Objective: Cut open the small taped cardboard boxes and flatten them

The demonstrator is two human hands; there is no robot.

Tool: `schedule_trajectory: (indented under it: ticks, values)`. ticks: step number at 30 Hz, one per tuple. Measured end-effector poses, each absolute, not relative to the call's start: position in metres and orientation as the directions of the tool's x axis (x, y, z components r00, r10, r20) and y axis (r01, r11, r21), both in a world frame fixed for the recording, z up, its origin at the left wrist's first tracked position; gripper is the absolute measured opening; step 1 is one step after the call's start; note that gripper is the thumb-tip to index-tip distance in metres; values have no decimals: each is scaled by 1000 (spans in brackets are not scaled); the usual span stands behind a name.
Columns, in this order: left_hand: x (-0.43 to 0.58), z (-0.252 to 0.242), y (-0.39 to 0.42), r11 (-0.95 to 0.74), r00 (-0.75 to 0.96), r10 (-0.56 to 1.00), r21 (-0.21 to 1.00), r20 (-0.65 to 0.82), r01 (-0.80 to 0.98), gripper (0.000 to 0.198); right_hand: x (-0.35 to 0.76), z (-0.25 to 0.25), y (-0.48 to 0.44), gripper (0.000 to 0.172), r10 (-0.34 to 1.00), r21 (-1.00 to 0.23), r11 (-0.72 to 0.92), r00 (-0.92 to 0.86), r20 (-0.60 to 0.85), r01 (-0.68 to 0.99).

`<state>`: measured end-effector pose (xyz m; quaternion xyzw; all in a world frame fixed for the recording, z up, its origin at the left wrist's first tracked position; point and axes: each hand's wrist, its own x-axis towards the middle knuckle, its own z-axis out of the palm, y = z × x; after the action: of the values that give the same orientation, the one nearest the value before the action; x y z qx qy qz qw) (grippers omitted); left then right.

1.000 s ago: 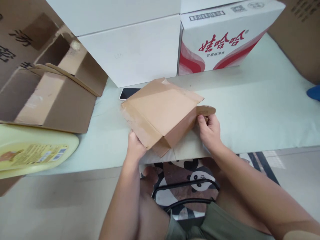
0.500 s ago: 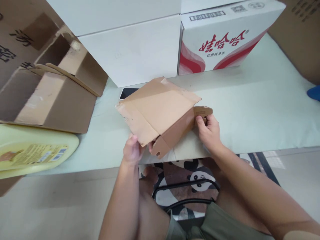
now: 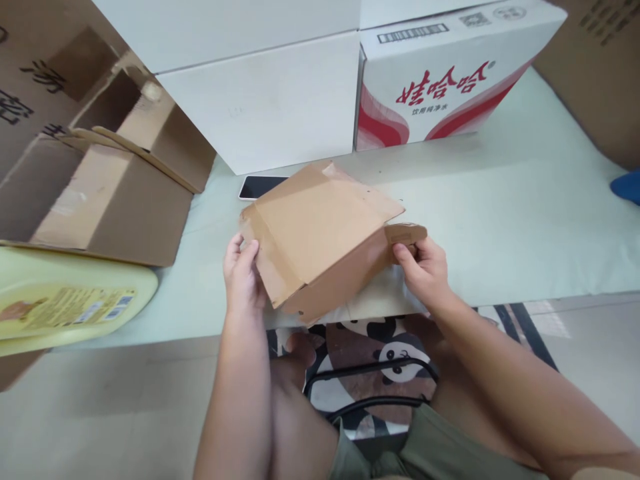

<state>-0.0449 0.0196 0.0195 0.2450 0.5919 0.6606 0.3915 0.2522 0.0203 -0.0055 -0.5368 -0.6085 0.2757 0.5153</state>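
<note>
A brown cardboard box [image 3: 320, 230], partly folded, is tilted over the near edge of the pale green table. Its broad panel faces up, and a side panel with a rounded flap hangs toward me. My left hand [image 3: 244, 273] grips the panel's left edge, thumb on top and the other fingers mostly hidden underneath. My right hand [image 3: 424, 267] pinches a small rounded flap at the box's right end between thumb and fingers. The inside of the box is hidden from view.
Behind the box lies a phone [image 3: 257, 187]. White cartons [image 3: 270, 107] and a red-and-white carton [image 3: 450, 87] line the back. Brown boxes [image 3: 145, 200] and a yellow jug [image 3: 75, 297] stand left. Something blue [image 3: 627, 187] is at the right edge.
My left hand has moved up and left along the box's edge from its near corner. The box has turned slightly, uncovering more of the phone. My right hand keeps hold of the flap, slightly lower.
</note>
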Motion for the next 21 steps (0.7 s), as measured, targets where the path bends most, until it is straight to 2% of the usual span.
schedule_trajectory:
  ticks: [5, 8, 11, 14, 21]
  values:
    - [-30, 27, 19, 4, -526, 825, 934, -205, -357, 46, 253, -2, 24, 20, 938, -874, 250, 119, 326, 417]
    - [-27, 27, 17, 38, -476, 856, 944, -200, -329, 44, 254, -2, 25, 18, 943, -861, 242, 101, 318, 447]
    - [-31, 22, 16, 60, -457, 867, 953, -197, -296, 42, 255, -3, 28, 20, 965, -881, 156, 122, 232, 447]
    - [-36, 20, 16, 52, -471, 860, 952, -197, -303, 41, 253, -4, 29, 18, 983, -902, 104, 93, 157, 419]
    - [-40, 19, 19, 31, -581, 787, 955, -205, -295, 45, 250, -3, 27, 15, 985, -905, 129, 52, 164, 406]
